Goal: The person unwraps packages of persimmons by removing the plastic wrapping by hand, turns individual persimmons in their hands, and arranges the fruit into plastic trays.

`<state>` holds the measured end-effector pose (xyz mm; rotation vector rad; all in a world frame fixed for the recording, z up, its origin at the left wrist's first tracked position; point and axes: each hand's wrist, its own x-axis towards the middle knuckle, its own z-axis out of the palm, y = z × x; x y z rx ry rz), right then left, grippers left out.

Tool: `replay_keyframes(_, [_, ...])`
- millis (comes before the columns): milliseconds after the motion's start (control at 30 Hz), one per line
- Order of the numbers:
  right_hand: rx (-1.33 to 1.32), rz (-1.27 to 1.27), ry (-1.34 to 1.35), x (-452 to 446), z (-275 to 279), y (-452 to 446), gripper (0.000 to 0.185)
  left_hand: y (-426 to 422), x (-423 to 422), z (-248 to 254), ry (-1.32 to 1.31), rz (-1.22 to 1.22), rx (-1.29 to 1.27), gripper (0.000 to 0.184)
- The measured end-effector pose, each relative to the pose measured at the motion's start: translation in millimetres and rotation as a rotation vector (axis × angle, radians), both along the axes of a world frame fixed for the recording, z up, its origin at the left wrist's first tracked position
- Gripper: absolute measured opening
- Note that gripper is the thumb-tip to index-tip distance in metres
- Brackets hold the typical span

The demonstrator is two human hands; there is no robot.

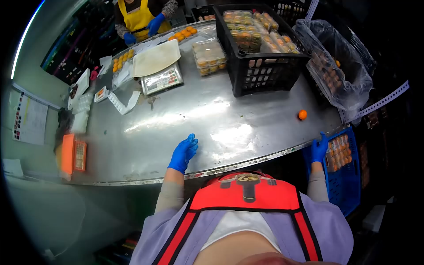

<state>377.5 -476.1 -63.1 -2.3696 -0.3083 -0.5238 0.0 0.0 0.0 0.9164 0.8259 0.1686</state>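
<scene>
My left hand [184, 153], in a blue glove, is over the near part of the metal table [176, 128]. Its fingers are drawn together, and nothing shows in them. At the table's right front edge, my right hand [319, 149], also gloved in blue, has its fingers apart. It is beside the rim of a blue crate [342, 190]; whether it touches the rim I cannot tell. Inside the crate lie clear packs of orange fruit [338, 153]. A single orange fruit [302, 115] rests on the table a little beyond my right hand.
A black crate [265, 73] holds several fruit packs. Left of it are stacked clear packs [209, 56] and a scale [161, 79] with a cream tray [157, 57]. A plastic-lined crate [340, 66] stands right; an orange box [73, 153] left. Across the table is a person in a yellow apron [135, 20].
</scene>
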Motion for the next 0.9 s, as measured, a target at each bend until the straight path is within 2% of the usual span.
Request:
replay_keyframes(67, [-0.016,0.108,-0.052,-3.4,1.6,2.6,0.044,-12.7,5.6,2.3,0.005,0.024,0.026,0.049])
replay_keyframes(100, [-0.024,0.109,-0.060,-39.7,9.8,40.4,0.044,17.7,-24.2,5.2,-0.002,0.025,0.018,0.049])
replay_keyframes(167, [-0.022,0.218,0.035,-46.3,21.8,61.2,0.041,20.2,-27.4,1.5,0.009,0.082,-0.002,0.048])
replay_keyframes(233, [0.051,0.262,0.020,-56.6,16.3,90.8,0.034,32.4,-43.3,2.4,0.012,0.138,-0.021,0.045])
replay_keyframes(300, [0.077,0.321,0.211,-63.5,21.8,116.3,0.027,40.8,-59.1,-6.3,0.006,0.191,-0.055,0.042])
replay_keyframes(400, [0.129,0.402,0.236,-72.6,9.8,144.6,0.023,54.4,-85.4,-22.5,-0.109,0.234,-0.086,0.043])
replay_keyframes(467, [0.171,0.451,0.337,-78.0,1.6,155.4,0.024,58.2,-94.0,-22.4,0.096,0.254,0.148,0.046])
replay_keyframes(500, [0.166,0.456,0.336,-82.2,-3.8,158.9,0.024,60.4,-102.5,-29.9,0.094,0.259,0.144,0.046])
replay_keyframes(567, [0.002,0.444,0.346,-86.9,-10.8,158.9,0.026,58.4,-116.4,-54.8,0.133,0.322,0.774,0.047])
replay_keyframes(600, [-0.032,0.408,0.391,-94.8,-6.9,162.7,0.028,57.4,-125.8,-36.4,0.315,0.202,0.985,0.048])
replay_keyframes(633, [-0.043,0.412,0.388,-99.0,-8.1,162.3,0.028,54.3,-130.0,-29.2,0.313,0.208,0.974,0.048])
replay_keyframes(700, [-0.081,0.311,0.332,-110.0,-10.9,163.4,0.028,50.9,-137.8,-21.1,0.538,0.107,1.455,0.054])
replay_keyframes(767, [-0.063,0.286,0.295,-119.6,-7.5,170.0,0.029,47.2,-141.2,-19.8,0.549,0.094,1.464,0.054])
replay_keyframes(833, [-0.189,0.294,0.146,-130.5,7.8,181.1,0.029,46.9,-142.3,-17.6,0.574,0.063,1.504,0.056])
replay_keyframes(900, [-0.202,0.292,0.164,-133.4,19.8,187.6,0.030,45.6,-138.5,-14.9,0.561,0.058,1.484,0.055])
